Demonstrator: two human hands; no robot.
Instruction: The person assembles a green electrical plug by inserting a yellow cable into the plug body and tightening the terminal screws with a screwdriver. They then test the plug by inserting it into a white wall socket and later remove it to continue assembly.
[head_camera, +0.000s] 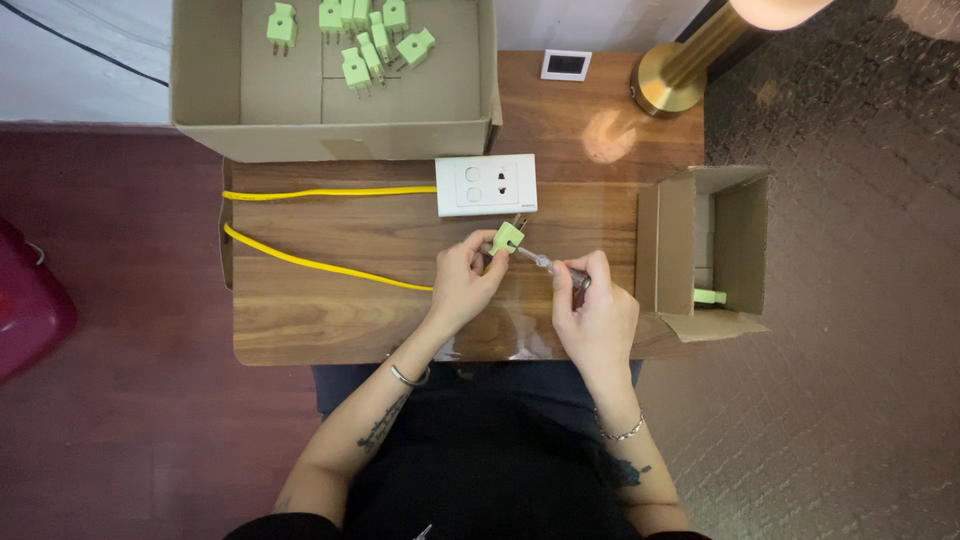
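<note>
My left hand (464, 283) pinches a small light-green plug (507, 237) just below the white socket plate (486, 185), its metal prongs pointing up toward the plate. My right hand (594, 310) grips a slim screwdriver (545, 263) whose tip meets the side of the plug. A yellow cable (320, 266) runs from the table's left edge toward my left hand; a second stretch (330, 192) leads to the socket plate.
A large open cardboard box (210, 90) at the back holds several green plugs (355, 68). A smaller open box (742, 240) at the right has one green plug (709, 296) inside. A brass lamp base (668, 78) and small white square device (566, 65) stand behind on the wooden table (300, 320).
</note>
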